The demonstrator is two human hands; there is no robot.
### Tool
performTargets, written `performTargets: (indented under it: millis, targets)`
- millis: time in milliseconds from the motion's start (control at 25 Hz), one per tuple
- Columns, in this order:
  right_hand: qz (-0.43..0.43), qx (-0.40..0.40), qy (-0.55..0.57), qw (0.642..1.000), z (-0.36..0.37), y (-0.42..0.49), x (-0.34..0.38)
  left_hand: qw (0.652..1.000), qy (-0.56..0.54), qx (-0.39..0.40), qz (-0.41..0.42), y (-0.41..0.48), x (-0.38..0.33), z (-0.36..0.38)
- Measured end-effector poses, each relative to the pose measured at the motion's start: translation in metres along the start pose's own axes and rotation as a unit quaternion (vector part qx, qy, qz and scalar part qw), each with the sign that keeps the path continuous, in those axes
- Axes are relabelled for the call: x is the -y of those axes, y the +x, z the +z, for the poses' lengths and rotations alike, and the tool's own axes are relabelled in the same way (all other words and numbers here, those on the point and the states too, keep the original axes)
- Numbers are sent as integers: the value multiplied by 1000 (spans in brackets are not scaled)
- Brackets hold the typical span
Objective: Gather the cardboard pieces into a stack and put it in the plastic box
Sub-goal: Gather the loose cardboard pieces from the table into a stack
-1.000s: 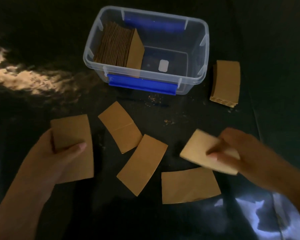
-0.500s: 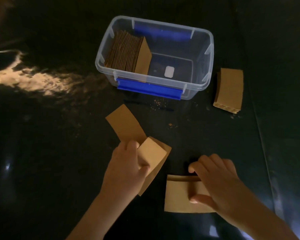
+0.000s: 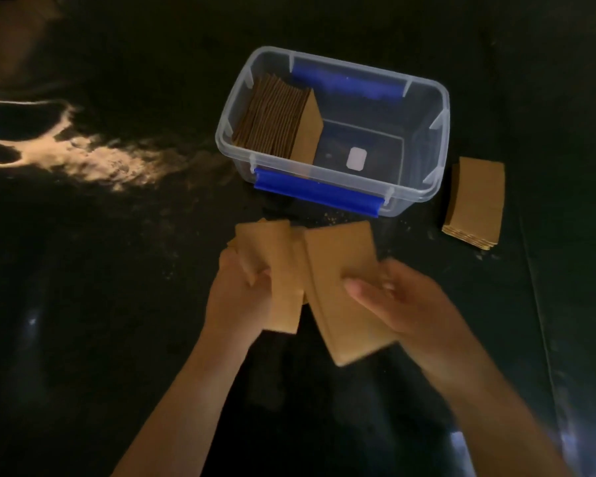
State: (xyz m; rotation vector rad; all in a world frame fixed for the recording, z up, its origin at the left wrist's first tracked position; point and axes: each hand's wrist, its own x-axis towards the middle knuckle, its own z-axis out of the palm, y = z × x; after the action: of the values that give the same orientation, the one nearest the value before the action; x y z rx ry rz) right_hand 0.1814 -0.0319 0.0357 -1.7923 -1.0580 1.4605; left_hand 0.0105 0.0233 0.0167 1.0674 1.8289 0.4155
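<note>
My left hand [image 3: 236, 297] grips a small bunch of brown cardboard pieces [image 3: 276, 266], held above the dark table. My right hand [image 3: 403, 304] grips another bunch of cardboard pieces [image 3: 341, 287], pressed against the left bunch so the two overlap in the middle. The clear plastic box [image 3: 437, 132] with blue latches stands just beyond my hands. A row of cardboard pieces [image 3: 276, 120] stands on edge in its left part; its right part shows bare floor with a white label.
A separate flat stack of cardboard [image 3: 475, 201] lies on the table to the right of the box. The table [image 3: 83, 304] is dark and glossy, with a bright reflection at the left and crumbs in front of the box.
Both hands picked the loose pieces off the table and brought them together in front of the box. No loose pieces lie on the table near my hands now.
</note>
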Motion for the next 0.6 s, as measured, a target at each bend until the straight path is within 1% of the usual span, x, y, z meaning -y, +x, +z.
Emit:
performTargets:
  millis: [80, 120, 160, 200, 240, 280, 320, 360, 440, 480, 600]
  targets:
    - [10, -15, -6, 1000, 37, 31, 15, 998, -43, -44, -17, 8, -10, -3]
    - [13, -37, -25, 999, 53, 45, 19, 997, -49, -53, -23, 9, -13, -2]
    - [10, -68, -70, 995, 67, 55, 21, 998, -39, -54, -21, 10, -13, -3]
    - [-4, -107, -139, 985, 76, 61, 19, 999, -15, -51, -7, 9, -10, -3]
    - [-26, -149, -211, 966, 83, 63, 16, 998, 10, -51, 18, 8, -6, -2]
    - [-49, -185, -260, 947, 88, 62, 13, 997, 20, -54, 43, 7, -2, -2]
    - [-64, -207, -277, 936, 91, 59, 12, 996, 16, -58, 62, 7, 2, -1]
    - [-70, -212, -276, 935, 94, 57, 10, 997, -11, -56, 43, 6, 2, -1]
    - [-60, -189, -262, 944, 100, 53, 10, 993, -96, -46, -51, 7, 0, -1]
    - [-54, -173, -246, 952, 102, 52, 10, 988, -134, -36, -68, 7, 0, -1]
    - [-35, -134, -178, 974, 102, 45, 10, 982, -173, -16, -68, -1, -3, -2]
